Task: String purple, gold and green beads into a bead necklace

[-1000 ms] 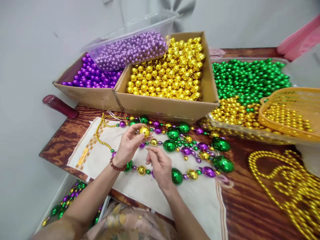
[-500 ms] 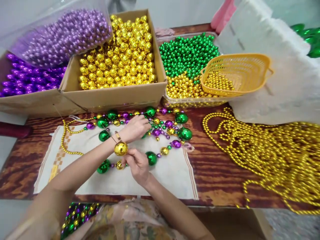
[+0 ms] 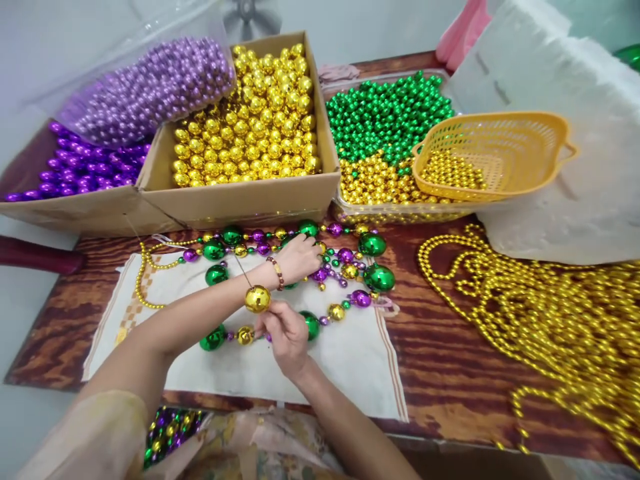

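Note:
My right hand (image 3: 284, 331) is closed in a pinch on a thin thread, over the white cloth (image 3: 350, 360). A large gold bead (image 3: 257, 299) sits on that thread just above its fingertips. My left hand (image 3: 301, 256) reaches across above it, with a beaded bracelet on the wrist. Its fingers curl down into the strand of green, purple and gold beads (image 3: 350, 267) lying on the cloth. What those fingers hold is hidden. A green bead (image 3: 311, 325) of the strand lies right beside my right hand.
Behind the cloth stand a cardboard box of gold balls (image 3: 240, 200), a box of purple balls (image 3: 75, 207) with a clear tub of purple beads (image 3: 150, 87) on it, and a clear tray of green and gold beads (image 3: 390, 120). An orange basket (image 3: 500, 143) rests on that tray. Gold bead chains (image 3: 550, 320) lie at the right.
My left hand has let go of the large gold bead and reached right into the strand. The gold bead now hangs on the thread by my right hand. The view has swung right.

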A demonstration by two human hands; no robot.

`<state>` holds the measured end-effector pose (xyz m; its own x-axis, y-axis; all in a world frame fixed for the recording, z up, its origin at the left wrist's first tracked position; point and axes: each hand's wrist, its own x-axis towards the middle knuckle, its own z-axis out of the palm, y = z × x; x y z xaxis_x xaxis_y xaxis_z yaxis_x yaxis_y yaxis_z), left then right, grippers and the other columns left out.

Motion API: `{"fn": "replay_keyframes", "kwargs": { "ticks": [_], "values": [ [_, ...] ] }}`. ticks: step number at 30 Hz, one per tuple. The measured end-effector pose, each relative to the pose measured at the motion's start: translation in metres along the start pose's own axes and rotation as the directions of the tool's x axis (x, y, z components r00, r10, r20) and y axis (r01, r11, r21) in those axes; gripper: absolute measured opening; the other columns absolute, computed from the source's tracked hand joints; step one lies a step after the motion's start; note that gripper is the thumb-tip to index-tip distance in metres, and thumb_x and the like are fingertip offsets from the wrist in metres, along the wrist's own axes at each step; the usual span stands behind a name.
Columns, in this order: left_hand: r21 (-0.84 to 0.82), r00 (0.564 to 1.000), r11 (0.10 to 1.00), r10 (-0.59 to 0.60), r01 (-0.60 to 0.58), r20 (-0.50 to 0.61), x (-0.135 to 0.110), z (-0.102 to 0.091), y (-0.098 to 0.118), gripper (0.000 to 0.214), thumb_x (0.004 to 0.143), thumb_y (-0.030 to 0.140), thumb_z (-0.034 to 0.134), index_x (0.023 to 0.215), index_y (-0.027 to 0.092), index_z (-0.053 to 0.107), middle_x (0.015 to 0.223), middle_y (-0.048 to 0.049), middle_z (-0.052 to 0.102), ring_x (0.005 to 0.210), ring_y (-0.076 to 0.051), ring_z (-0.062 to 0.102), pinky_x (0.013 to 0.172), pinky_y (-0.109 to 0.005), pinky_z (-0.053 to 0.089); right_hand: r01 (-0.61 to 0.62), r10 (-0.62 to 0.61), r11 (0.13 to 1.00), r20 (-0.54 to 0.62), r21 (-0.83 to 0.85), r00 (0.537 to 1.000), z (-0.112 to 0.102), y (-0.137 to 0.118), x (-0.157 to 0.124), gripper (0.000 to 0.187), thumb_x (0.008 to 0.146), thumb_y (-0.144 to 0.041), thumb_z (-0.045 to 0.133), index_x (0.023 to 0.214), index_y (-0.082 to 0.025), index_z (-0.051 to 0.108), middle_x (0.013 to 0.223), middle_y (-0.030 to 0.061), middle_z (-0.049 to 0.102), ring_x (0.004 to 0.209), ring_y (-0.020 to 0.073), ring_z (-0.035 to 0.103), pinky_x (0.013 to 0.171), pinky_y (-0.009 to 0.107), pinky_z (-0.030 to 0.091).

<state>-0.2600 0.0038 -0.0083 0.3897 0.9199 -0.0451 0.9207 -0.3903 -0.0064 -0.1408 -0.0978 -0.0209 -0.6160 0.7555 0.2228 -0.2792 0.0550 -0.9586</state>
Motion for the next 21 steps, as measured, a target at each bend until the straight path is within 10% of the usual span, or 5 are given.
{"fn": "replay_keyframes", "kwargs": {
  "ticks": [4,8,11,21],
  "values": [
    [-0.414,0.960,0.894,-0.245,0.168,-0.139,-0.030,-0.015,-0.012,0.009,0.088,0.016,0.057,0.092,0.012,0.066,0.092,-0.0099,0.068,0.089,-0.021,0.060,0.081,-0.035,0.045,-0.046,0.046,0.999,-0.011,0.007,0.999,0.002,0.002,-0.002,0.016,0.098,-0.027,0.048,0.088,-0.020,0.058,0.058,-0.0046,0.060,0.048,0.0087,0.056,0.050,0.020,0.046],
    [-0.992,0.678,0.116,-0.734,0.050,-0.052,-0.093,-0.032,-0.025,0.017,0.083,0.028,0.068,0.095,0.017,0.064,0.085,-0.0028,0.068,0.078,-0.016,0.064,0.076,-0.031,0.051,-0.118,0.118,0.992,0.006,0.031,0.993,0.002,0.000,0.003,0.018,0.097,-0.030,0.051,0.087,-0.019,0.061,0.060,-0.0036,0.060,0.048,0.0090,0.056,0.048,0.020,0.046],
    [-0.892,0.536,-0.330,-0.835,-0.308,0.124,-0.139,-0.045,-0.020,0.023,0.082,0.030,0.072,0.100,0.019,0.067,0.089,-0.0022,0.069,0.081,-0.014,0.067,0.082,-0.032,0.054,-0.178,0.177,0.984,0.032,0.027,0.984,0.001,-0.002,0.009,0.018,0.096,-0.032,0.054,0.088,-0.019,0.064,0.059,-0.0031,0.059,0.048,0.0101,0.057,0.046,0.021,0.046],
    [-0.687,0.370,-0.404,-0.906,-0.604,0.207,-0.195,-0.054,-0.006,0.016,0.084,0.024,0.072,0.098,0.019,0.068,0.088,-0.0014,0.069,0.083,-0.012,0.069,0.091,-0.033,0.056,-0.108,0.143,0.983,0.251,-0.147,0.957,0.011,-0.015,0.021,0.017,0.094,-0.029,0.056,0.091,-0.019,0.069,0.053,-0.0036,0.056,0.041,0.0089,0.051,0.040,0.019,0.043]
  ]
}}
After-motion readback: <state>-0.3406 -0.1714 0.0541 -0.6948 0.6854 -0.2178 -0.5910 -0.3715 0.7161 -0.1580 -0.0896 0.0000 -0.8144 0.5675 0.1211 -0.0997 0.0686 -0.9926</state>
